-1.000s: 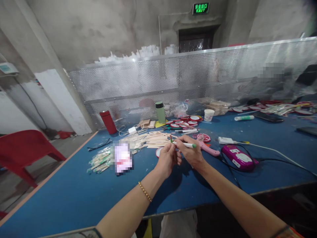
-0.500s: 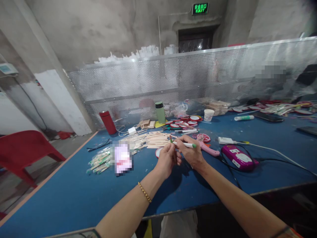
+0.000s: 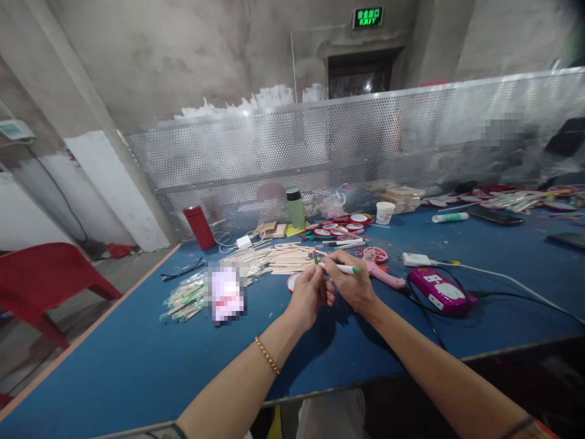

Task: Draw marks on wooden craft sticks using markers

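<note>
My left hand (image 3: pixel 309 291) is closed in a pinch on a small wooden stick (image 3: pixel 315 257), coloured green and brownish red at its upper end. A white marker pen with a green end (image 3: pixel 348 268) is gripped by my right hand (image 3: pixel 351 281), its tip close to the stick. Both hands meet above the blue table (image 3: pixel 192 366). Behind them lies a spread of plain wooden sticks (image 3: pixel 289 258). A round white disc (image 3: pixel 292 281) is partly covered by my left hand. Just right of my right hand lies a pink glue gun (image 3: pixel 386 277).
A purple power strip (image 3: pixel 441 291) with cables lies at the right. Bundles of wrapped green-tipped sticks (image 3: pixel 185 299) are at the left. Toward the back stand a red bottle (image 3: pixel 200 227), a green bottle (image 3: pixel 295 209) and a paper cup (image 3: pixel 384 213), before a perforated metal screen (image 3: pixel 256 152).
The marker pen has tilted slightly, its green end shifting a little left and down in my right hand. My left hand keeps its hold on the stick.
</note>
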Demonstrator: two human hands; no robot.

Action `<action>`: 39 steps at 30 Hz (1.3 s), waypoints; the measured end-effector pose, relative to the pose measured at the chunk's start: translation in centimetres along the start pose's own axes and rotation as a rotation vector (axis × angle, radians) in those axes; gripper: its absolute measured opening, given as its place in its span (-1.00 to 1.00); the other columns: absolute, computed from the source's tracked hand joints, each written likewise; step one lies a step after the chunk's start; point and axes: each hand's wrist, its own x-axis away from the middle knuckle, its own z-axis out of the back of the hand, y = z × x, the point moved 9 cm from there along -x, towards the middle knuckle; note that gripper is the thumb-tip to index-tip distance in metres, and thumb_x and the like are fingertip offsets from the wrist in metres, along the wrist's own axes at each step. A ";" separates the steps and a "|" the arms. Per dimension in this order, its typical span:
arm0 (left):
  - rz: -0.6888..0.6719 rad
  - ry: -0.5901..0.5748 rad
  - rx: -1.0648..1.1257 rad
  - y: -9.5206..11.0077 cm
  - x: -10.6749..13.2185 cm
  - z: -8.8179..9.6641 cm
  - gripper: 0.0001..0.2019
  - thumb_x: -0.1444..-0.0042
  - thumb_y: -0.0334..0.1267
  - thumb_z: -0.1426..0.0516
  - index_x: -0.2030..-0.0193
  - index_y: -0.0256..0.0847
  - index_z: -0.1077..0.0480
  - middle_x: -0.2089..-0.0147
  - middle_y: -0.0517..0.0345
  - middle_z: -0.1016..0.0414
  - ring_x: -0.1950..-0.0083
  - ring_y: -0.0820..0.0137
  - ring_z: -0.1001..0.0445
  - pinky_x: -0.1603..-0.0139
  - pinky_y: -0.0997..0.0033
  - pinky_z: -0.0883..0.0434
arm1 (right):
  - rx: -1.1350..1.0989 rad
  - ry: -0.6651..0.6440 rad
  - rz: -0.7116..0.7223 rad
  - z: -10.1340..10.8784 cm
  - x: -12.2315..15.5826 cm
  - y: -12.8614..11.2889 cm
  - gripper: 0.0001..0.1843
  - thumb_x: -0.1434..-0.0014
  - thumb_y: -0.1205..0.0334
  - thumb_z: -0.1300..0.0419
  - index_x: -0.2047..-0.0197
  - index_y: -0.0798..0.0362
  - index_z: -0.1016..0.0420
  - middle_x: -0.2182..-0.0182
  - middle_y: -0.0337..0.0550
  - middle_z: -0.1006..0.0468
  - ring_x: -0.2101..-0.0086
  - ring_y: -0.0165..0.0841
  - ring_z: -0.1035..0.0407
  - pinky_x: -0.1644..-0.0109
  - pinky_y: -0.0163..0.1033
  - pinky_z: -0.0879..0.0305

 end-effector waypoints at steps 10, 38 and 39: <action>0.007 0.001 0.000 0.0 0.0 0.0 -0.54 0.04 0.17 -0.27 0.36 -0.20 -0.27 0.61 0.26 -0.38 0.68 0.50 -0.32 0.64 0.53 -0.22 | -0.012 0.015 -0.004 0.2 -0.1 -0.1 -0.69 -0.18 -0.02 -0.16 0.45 0.01 -0.39 0.65 -0.31 -0.39 0.70 -0.44 -0.32 0.65 -0.36 -0.26; 0.006 -0.006 -0.012 -0.2 -0.1 -0.1 -0.53 0.06 0.16 -0.28 0.38 -0.21 -0.27 0.61 0.25 -0.39 0.68 0.51 -0.32 0.66 0.55 -0.23 | 0.034 0.041 0.058 0.5 -0.3 -0.3 -0.70 -0.19 0.00 -0.14 0.44 0.04 -0.42 0.64 -0.30 -0.42 0.69 -0.45 -0.30 0.60 -0.35 -0.24; 0.006 -0.002 -0.012 -0.2 -0.1 0.0 -0.53 0.07 0.15 -0.28 0.38 -0.21 -0.27 0.61 0.26 -0.39 0.68 0.51 -0.32 0.66 0.55 -0.24 | 0.034 0.034 0.058 0.5 -0.3 -0.2 -0.69 -0.19 0.00 -0.14 0.44 0.04 -0.43 0.64 -0.30 -0.41 0.70 -0.45 -0.30 0.60 -0.35 -0.23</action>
